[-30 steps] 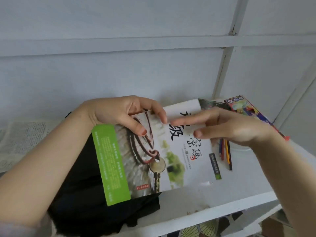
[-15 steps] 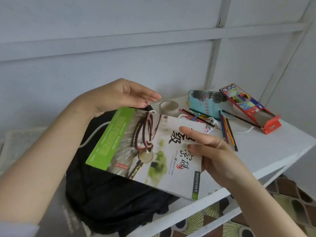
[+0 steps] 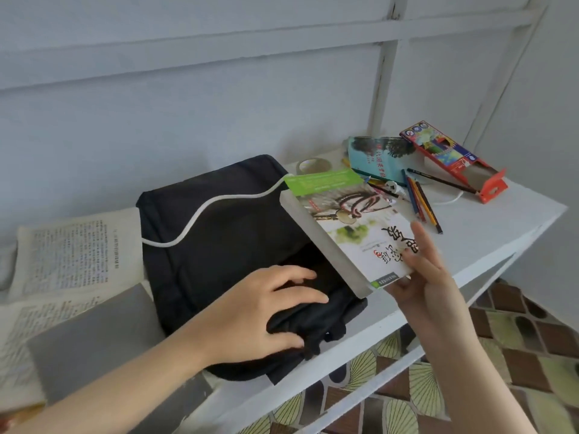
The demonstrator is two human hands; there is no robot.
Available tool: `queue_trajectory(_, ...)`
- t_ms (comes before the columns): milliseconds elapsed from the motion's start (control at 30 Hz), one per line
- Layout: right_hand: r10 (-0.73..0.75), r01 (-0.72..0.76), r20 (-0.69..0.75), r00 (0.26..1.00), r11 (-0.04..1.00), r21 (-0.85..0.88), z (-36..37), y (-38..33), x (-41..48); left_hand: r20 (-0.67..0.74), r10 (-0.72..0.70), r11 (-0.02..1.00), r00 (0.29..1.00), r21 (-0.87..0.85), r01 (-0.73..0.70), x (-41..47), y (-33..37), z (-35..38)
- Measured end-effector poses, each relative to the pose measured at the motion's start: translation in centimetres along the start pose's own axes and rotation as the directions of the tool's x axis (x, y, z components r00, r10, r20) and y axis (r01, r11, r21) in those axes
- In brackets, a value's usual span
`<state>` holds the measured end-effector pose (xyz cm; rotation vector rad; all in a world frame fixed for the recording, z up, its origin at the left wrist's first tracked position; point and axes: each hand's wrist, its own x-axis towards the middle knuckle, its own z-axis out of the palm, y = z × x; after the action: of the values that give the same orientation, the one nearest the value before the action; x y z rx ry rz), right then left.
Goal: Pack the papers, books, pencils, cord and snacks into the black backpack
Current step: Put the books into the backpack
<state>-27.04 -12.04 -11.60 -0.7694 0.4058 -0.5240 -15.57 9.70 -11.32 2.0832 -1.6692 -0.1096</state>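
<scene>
The left hand (image 3: 269, 311) has let go of the book (image 3: 351, 220) and now grips the backpack (image 3: 219, 233) at its mouth, fingers curled round the fabric. The right hand (image 3: 429, 283) alone pinches the book's near corner, tilted just above the bag. Opening it looks next; pencils (image 3: 421, 202) wait on the worktop (image 3: 501, 220).

I'm seeing matt black cloth on the backpack (image 3: 213, 245); just right of it, the book (image 3: 354, 233) shows glossy paper.
</scene>
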Motion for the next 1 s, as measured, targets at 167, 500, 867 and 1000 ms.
queue_trajectory(167,-0.045,0.052,-0.058,0.997,0.991,0.126,0.3,0.4,-1.6,-0.254,0.11,0.944,0.961,0.329,-0.021,-0.1,-1.6,-1.4)
queue_trajectory(500,-0.063,0.07,-0.061,0.996,0.99,0.12,0.8,1.1,-2.8,-0.111,-0.124,0.728,0.986,0.665,0.166,0.3,-4.2,-1.5)
queue_trajectory(867,-0.058,0.063,-0.054,0.997,0.994,0.09,1.3,1.7,-4.1,-0.121,-0.579,0.814,0.806,-0.037,0.58,1.6,-8.6,-6.8)
queue_trajectory(1000,-0.051,0.054,-0.047,0.998,0.996,0.071,1.2,1.9,-4.1,-0.122,-0.592,0.798,0.797,0.05,0.601,1.9,-10.5,-6.8)
